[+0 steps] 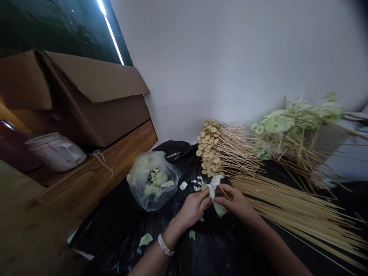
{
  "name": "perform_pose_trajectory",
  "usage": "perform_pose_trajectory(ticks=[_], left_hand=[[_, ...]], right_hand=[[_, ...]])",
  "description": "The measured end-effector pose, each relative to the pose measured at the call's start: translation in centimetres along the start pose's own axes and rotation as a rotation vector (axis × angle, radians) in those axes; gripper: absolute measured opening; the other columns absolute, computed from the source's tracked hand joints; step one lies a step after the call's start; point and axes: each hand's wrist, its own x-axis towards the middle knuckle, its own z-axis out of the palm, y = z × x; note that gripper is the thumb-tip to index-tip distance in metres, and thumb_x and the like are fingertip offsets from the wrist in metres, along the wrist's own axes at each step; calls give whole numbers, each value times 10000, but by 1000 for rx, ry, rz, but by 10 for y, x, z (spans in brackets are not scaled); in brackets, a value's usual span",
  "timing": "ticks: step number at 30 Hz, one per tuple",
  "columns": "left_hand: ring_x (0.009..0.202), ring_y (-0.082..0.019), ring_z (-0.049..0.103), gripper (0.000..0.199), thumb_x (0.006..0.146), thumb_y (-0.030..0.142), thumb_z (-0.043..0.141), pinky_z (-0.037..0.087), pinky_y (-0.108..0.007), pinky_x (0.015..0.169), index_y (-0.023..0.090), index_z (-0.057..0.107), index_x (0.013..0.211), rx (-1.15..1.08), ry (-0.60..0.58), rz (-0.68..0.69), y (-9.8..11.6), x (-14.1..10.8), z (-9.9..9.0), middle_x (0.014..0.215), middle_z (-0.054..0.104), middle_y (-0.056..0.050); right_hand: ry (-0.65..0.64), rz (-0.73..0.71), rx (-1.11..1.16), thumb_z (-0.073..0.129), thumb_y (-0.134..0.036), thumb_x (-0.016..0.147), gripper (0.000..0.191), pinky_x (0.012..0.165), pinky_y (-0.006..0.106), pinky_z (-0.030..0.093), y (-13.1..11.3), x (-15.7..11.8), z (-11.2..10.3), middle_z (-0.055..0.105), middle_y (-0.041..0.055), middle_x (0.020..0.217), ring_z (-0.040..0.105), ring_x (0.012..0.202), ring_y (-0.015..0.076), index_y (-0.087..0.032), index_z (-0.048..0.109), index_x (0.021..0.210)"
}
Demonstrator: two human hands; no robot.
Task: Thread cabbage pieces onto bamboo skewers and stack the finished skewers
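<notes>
In the middle of the head view my left hand [193, 209] pinches a pale cabbage leaf [214, 184]. My right hand [237, 204] faces it, fingers closed on a thin wooden skewer [224, 192] whose tip meets the leaf. Another cabbage piece [220, 209] shows just below the fingers. Left of my hands sits a clear plastic bag [149, 197] holding torn cabbage. Small cabbage scraps [183, 185] lie between the bag and my left hand. Loose skewers [287, 207] are spread out beside my right forearm.
Skewers tipped with round pale slices [211, 147] are stacked by the wall. Skewered cabbage leaves [290, 119] pile up at the right. Black plastic sheeting [126, 230] covers the surface. On the left stand a cardboard box [115, 115] and a white mug-like container [57, 153].
</notes>
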Motion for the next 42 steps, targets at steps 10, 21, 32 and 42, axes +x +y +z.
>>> perform_pose_trajectory(ticks=[10, 21, 32, 42], left_hand=[[781, -168, 577, 314, 795, 441, 648, 417, -264, 737, 157, 654, 927, -524, 73, -104, -6, 5, 5, 845, 647, -43], [661, -96, 526, 419, 597, 334, 827, 382, -202, 615, 144, 558, 857, -1093, -41, -206, -13, 4, 4, 781, 594, 1], [600, -78, 488, 436, 648, 368, 794, 362, -191, 561, 186, 467, 872, -982, 156, -269, -11, 6, 5, 712, 546, 48], [598, -87, 552, 401, 687, 440, 764, 418, -202, 578, 159, 501, 802, -998, 151, -300, -20, 8, 5, 708, 603, 17]], right_hand=[[54, 39, 40, 802, -480, 577, 583, 506, 202, 349, 6, -1, 4, 633, 25, 920, 503, 593, 84, -195, 557, 1023], [-67, 29, 91, 816, -398, 599, 532, 646, 247, 430, -4, -8, 14, 560, -35, 758, 537, 677, 114, -214, 556, 1025], [39, 87, -9, 778, -536, 564, 443, 559, 244, 395, -2, -5, 14, 596, -7, 649, 523, 590, 123, -177, 592, 746], [81, 48, 108, 796, -505, 564, 477, 533, 216, 381, 0, -3, 11, 632, -1, 751, 523, 589, 102, -184, 587, 849]])
